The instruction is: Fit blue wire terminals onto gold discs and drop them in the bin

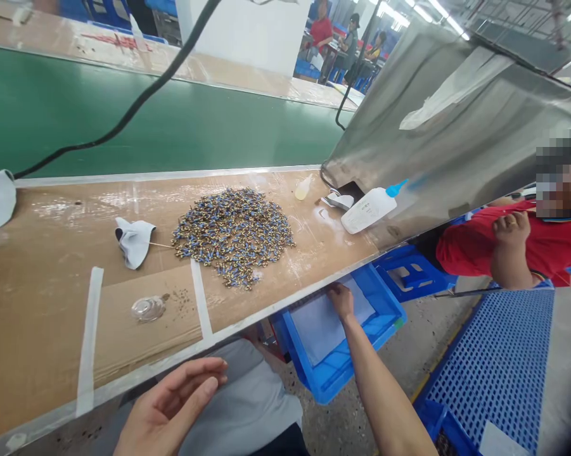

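Over my lap, my left hand [173, 405] is half curled, its thumb apart from the fingers and nothing visible in it. My right hand [342, 300] reaches down into a blue plastic bin [326, 384] beside the table's front edge. Its fingers are bent together over a white sheet [316, 326] lining the bin; whatever they hold is hidden. On the table lies a large pile of small blue and brass-coloured metal parts [235, 228]. Nearer me, a small clear glass or plastic container [148, 308] rests on a taped cardboard piece [123, 342], with tiny specks beside it.
A white bottle with a blue nozzle [369, 210] lies by the metal panel [437, 139]. A small yellowish bottle [303, 188] and a crumpled white cloth [135, 242] flank the pile. Behind runs a green belt [194, 126]. A person in red [480, 239] sits at right.
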